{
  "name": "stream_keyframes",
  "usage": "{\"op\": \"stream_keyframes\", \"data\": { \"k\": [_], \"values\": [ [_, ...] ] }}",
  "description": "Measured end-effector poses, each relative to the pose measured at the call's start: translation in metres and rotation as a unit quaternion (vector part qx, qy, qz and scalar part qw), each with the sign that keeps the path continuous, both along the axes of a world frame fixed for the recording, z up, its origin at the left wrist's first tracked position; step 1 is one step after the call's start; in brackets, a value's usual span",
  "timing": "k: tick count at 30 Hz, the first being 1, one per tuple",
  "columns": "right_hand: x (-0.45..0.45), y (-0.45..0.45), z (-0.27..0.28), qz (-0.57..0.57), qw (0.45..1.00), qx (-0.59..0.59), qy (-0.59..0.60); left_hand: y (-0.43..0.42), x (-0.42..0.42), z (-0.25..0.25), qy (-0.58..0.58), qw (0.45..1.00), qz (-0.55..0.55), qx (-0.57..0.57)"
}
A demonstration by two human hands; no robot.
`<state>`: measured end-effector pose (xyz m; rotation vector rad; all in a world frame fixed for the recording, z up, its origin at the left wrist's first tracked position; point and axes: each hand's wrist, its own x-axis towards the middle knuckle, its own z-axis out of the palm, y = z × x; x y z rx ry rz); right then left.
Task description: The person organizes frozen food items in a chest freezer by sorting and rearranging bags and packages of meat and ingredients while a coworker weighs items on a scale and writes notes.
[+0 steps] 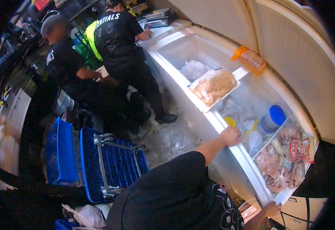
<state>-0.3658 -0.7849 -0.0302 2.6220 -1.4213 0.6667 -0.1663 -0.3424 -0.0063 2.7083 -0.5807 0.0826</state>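
Observation:
My left hand [231, 136] is closed over the white front rim of an open chest freezer [167, 66]. My right hand [271, 209] rests at the freezer's near corner, its fingers curled over the edge. Closest to my left hand inside are a yellow lid [229, 121] and white plastic bags. Beyond them stands a container with a blue lid [277, 115]. The near compartment holds several bags of frozen meat [278, 178] and a red-printed packet [301, 149]. A tray of wrapped pale meat [213, 86] lies across the front rim.
An orange bag [250, 60] sits on the back rim. A scale [156, 19] stands past the far end. Two people in black shirts, one co-worker [66, 63] and another [115, 38], stand left of the freezer. A blue cart [112, 165] and blue bin [62, 151] are at lower left.

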Motion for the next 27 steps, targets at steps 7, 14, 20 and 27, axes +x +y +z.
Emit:
{"op": "stream_keyframes", "data": {
  "k": [7, 14, 20, 27],
  "values": [
    [-0.008, -0.019, -0.024, 0.049, 0.998, 0.002, -0.033, 0.0, -0.002, -0.001, -0.018, 1.0, 0.002, -0.02],
    [-0.005, -0.018, -0.026, 0.041, 0.998, -0.021, -0.031, -0.001, 0.002, -0.005, -0.003, 1.0, 0.002, 0.003],
    [-0.006, -0.011, -0.017, 0.046, 0.996, -0.024, -0.068, -0.001, 0.003, -0.014, -0.027, 0.999, 0.008, -0.028],
    [-0.005, -0.011, -0.018, 0.025, 0.998, 0.005, -0.054, 0.001, 0.002, -0.007, -0.046, 0.999, -0.011, -0.017]
  ]
}}
